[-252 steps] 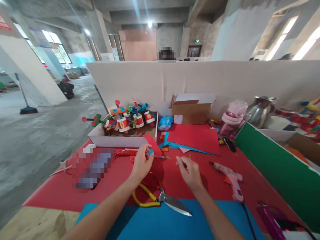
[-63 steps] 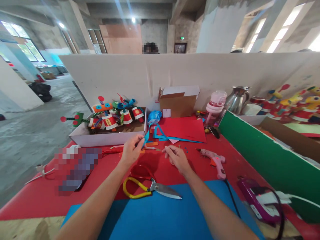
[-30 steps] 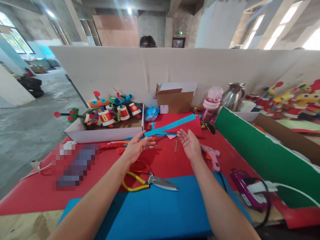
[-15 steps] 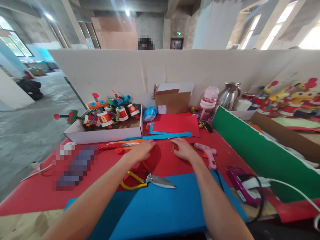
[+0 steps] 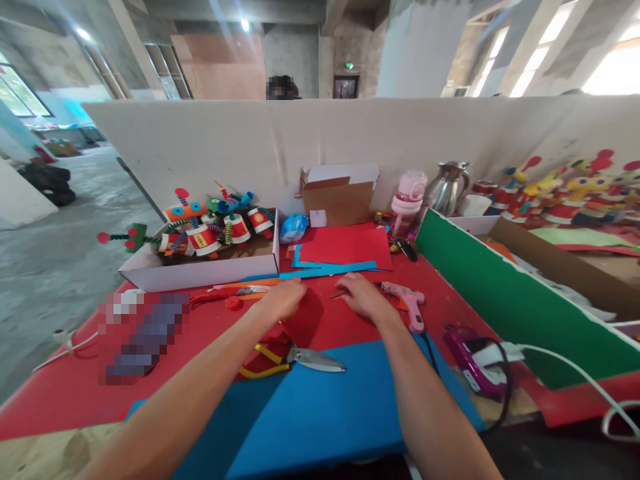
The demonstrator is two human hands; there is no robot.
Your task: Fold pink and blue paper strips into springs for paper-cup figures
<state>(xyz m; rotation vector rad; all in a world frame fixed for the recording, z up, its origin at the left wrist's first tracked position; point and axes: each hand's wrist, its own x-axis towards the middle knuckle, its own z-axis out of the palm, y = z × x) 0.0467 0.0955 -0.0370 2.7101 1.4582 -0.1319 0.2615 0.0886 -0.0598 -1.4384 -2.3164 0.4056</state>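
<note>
My left hand (image 5: 287,298) is low over the red tabletop, fingers curled down and pressed together; whatever they hold is hidden. To its right, my right hand (image 5: 361,295) is bent with its fingertips close together around a thin, small piece too blurred to name. Scissors with yellow handles (image 5: 313,360) lie under my left forearm, blades pointing right across the blue sheet (image 5: 320,413). Beside my right hand lies a pink glue gun (image 5: 411,307) with a red light on. Just beyond both hands are a blue paper strip (image 5: 330,270) and red paper sheets (image 5: 345,245).
A white box (image 5: 200,272) with several paper-cup figures stands at the back left. The green-sided box (image 5: 500,300) borders the right side, near a purple power strip (image 5: 473,360) with cables. A pink bottle (image 5: 407,203) and a steel jug (image 5: 449,189) stand behind.
The view has shifted slightly, so the scene appears a little further left. My right fingertips have drawn a bit closer together; my left hand stays in nearly the same place.
</note>
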